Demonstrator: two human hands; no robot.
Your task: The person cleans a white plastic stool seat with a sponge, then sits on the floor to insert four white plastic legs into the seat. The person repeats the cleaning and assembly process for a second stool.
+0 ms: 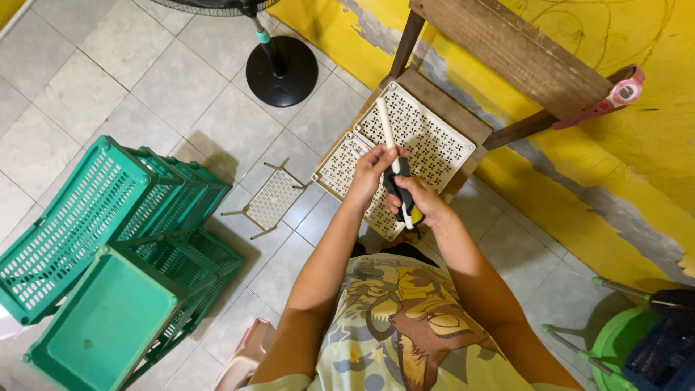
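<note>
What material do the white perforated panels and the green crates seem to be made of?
White perforated panels: probably moulded plastic, matt cream, judging by the regular cut-out pattern and thin rimmed edges. Green crates: likely plastic too, slightly glossy, with uniform colour and a moulded lattice. The chair under the panels looks like bare, worn wood, with visible grain.

Green crates (pixel 108 239) lie stacked left — fan base (pixel 281 71) on tiled floor (pixel 87 80).

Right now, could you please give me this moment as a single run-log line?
left hand: grips white rod | right hand: holds black tool | behind: white perforated panels on wooden chair | left: green baskets
</note>
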